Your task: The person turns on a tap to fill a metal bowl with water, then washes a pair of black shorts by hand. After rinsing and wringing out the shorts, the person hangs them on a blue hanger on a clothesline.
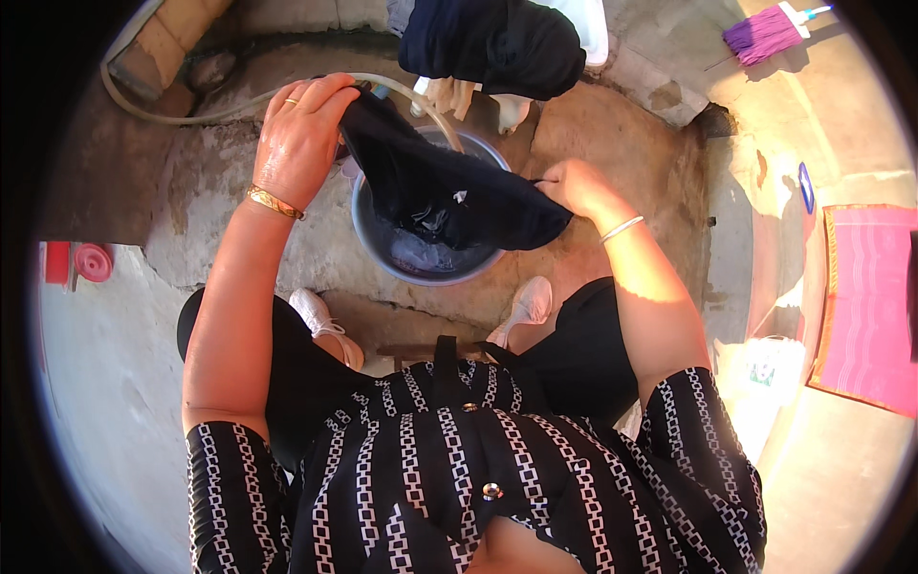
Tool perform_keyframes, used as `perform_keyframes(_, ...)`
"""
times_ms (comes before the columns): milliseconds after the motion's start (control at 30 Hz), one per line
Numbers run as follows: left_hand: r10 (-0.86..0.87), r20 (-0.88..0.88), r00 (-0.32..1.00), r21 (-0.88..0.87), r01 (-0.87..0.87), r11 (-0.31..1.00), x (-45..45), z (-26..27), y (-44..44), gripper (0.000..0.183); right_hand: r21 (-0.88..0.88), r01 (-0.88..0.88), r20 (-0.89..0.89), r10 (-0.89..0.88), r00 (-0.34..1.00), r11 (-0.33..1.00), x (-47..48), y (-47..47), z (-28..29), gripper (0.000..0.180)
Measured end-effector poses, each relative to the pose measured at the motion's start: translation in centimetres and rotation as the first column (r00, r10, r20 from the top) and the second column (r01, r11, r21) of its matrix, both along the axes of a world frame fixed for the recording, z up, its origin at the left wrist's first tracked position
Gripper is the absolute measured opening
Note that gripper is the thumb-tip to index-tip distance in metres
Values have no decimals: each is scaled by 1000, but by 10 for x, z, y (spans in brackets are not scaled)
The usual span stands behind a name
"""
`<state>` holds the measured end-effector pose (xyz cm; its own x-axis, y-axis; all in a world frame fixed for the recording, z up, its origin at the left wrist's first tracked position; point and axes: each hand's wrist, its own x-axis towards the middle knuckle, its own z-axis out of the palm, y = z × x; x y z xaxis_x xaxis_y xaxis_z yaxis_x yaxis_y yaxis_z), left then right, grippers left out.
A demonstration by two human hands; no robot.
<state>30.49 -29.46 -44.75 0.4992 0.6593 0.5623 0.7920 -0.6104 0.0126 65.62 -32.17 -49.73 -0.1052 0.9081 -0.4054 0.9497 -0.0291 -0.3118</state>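
Observation:
A dark wet cloth garment (pixel 445 179) is stretched between my two hands above a round basin (pixel 367 240). At its upper left end, my left hand (pixel 301 129) grips the fabric. My right hand (pixel 574 188) pinches the lower right edge. On the cloth a small white patch (pixel 460 196) shows. Below it, cloudy water (pixel 423 255) fills the visible front of the basin; the garment hides much of the inside. A pale hose (pixel 441 118) runs over the basin's far rim, and its end is hidden behind the cloth.
Beyond the basin, dark clothes (pixel 495 46) are heaped over a white tub (pixel 592 32). A purple mop head (pixel 764 36) lies at the far right. Further right are a pink cloth (pixel 864 301) and a white bucket (pixel 774 366). A red lid (pixel 93 262) sits at left.

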Motion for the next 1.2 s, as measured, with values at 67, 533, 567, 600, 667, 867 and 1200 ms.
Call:
perform_keyframes(67,33,-23,999,-28,-34,999,-14,-4,5,31,181,323,-255,-273,928,929,12,9,10,28)
perform_keyframes(533,125,-27,992,-239,-128,963,-28,5,8,21,357,660,-839,-84,537,661,41,11,57,21)
perform_keyframes(567,128,-11,992,-199,-128,972,-29,6,9,20,337,679,-865,-71,497,652,40,11,59,20)
perform_keyframes(600,127,4,992,-160,-125,979,-29,8,9,19,340,694,-876,-54,479,634,39,10,59,20)
perform_keyframes(667,123,-5,992,-114,-123,986,-33,11,12,20,346,723,-896,-18,443,598,37,9,60,18)
perform_keyframes(867,168,176,970,90,-186,978,-26,29,7,25,438,737,-887,114,447,515,29,-1,73,17)
perform_keyframes(1200,205,129,970,47,-213,976,-27,22,12,25,549,668,-809,121,575,502,31,5,72,18)
